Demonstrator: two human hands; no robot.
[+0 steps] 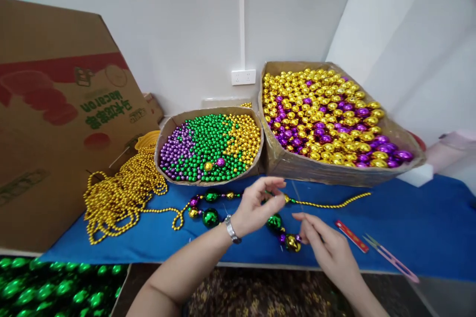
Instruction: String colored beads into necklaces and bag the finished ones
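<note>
My left hand [258,206], with a silver watch [232,230] at the wrist, hovers over the bead strand, thumb and fingers apart and nothing visible between them. Lower to the right, my right hand [327,245] has thumb and forefinger pinched on a thin clear thread [297,195] that runs upward. Under and between the hands lies a strand of large green beads [210,217], gold beads [293,243] and small purple ones; my left hand covers part of it. Thin gold bead chain [334,204] extends from its right end.
Behind stand a box of small purple, green and gold beads [208,138] and a bigger carton of gold and purple beads [320,119]. Gold chain [122,193] is heaped left. Pink tweezers [396,261] and a red strip-shaped item [351,236] lie right. A tall carton [67,109] rises left.
</note>
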